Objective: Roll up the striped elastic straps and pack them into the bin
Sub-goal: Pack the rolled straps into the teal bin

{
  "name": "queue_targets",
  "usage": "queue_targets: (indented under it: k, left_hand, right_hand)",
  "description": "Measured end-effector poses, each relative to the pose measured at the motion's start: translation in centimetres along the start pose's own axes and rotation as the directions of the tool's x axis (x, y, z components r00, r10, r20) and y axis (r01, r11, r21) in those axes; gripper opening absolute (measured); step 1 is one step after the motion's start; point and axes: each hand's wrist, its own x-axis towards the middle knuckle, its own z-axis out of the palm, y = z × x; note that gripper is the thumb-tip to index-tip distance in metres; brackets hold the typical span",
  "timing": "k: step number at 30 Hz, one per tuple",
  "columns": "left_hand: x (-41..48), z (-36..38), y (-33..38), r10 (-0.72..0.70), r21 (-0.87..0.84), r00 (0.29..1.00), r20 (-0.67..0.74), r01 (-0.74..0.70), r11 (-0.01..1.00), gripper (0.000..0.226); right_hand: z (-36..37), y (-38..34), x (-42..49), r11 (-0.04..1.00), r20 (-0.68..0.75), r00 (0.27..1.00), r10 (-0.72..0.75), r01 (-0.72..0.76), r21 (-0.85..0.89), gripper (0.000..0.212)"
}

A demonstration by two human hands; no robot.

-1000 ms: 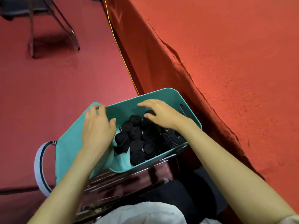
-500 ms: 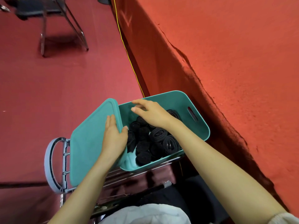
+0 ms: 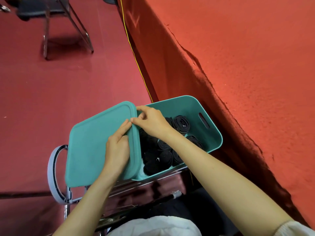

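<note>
- Both hands pinch the teal lid [image 3: 88, 147] at its right edge: left hand [image 3: 117, 150] from below, right hand [image 3: 150, 121] at the top.
- Rolled straps [image 3: 163, 150] fill the bin [image 3: 213, 133], at three o'clock from the grip.
- Lid's long axis runs twelve-to-six, beside the opening.

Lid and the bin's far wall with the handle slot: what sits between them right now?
In the head view, rolled dark straps fill the bin between the lid and that wall; the right hand reaches across them to the lid's edge.

Dark rolled straps [image 3: 163, 149] fill the half-lidded teal bin [image 3: 213, 138].
</note>
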Motion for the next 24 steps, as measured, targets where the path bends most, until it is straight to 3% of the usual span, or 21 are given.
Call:
queue_targets:
  k: [4,9,12,15,19,24]
  left_hand:
    - [0.9,-0.7,0.7,0.07,0.017,0.996,-0.063,-0.069,0.997,0.049]
    - [2.2,-1.7,0.5,0.231,0.414,0.972,-0.033,-0.197,0.889,0.039]
    - [2.2,-0.9,0.1,0.243,0.532,0.969,0.037,-0.225,0.816,0.041]
    - [1.9,0.0,-0.5,0.216,0.639,0.974,0.069,-0.21,0.74,0.047]
    - [1.6,0.2,-1.4,0.118,0.748,0.993,-0.004,-0.075,0.66,0.055]
    - [1.7,-0.8,-2.2,0.184,0.771,0.981,-0.06,-0.071,0.632,0.06]
  right_hand:
    - [-1.9,0.7,-0.7,1.0,-0.06,0.998,0.009,-0.01,-0.01,0.053]
    - [-7.6,3.0,-0.8,0.987,-0.262,0.959,0.108,-0.072,0.145,0.041]
    - [-10.8,4.6,-1.8,0.975,-0.36,0.913,0.192,-0.137,0.175,0.043]
    - [-12.7,5.8,-2.8,0.98,-0.365,0.911,0.195,-0.168,0.105,0.036]
    - [-13.5,7.7,-3.2,0.97,-0.377,0.901,0.216,-0.241,-0.02,0.039]
    - [-12.1,8.9,-3.4,0.929,-0.336,0.918,0.211,-0.295,-0.222,0.04]
